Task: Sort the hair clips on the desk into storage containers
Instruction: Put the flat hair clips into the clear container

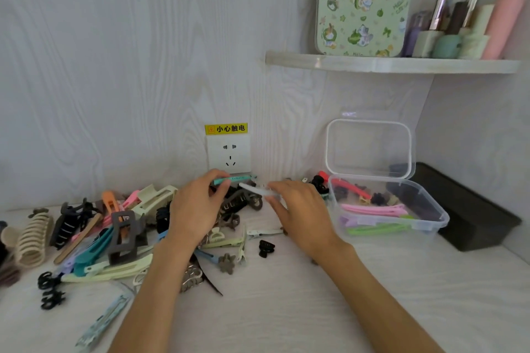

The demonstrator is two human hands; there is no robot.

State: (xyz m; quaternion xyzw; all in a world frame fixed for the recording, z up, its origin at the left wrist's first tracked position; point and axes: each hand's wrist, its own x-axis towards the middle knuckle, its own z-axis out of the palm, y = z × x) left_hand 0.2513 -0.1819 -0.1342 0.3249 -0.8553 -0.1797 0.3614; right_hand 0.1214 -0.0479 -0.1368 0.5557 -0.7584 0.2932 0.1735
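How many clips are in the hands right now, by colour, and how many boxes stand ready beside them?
Teal clip, pinched in the left hand: 1
White clip, pinched in the right hand: 1
Clear box, lid open: 1
Black container: 1
Total: 4

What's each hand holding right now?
Left hand: pinching a teal hair clip.
Right hand: holding a pale, whitish hair clip.
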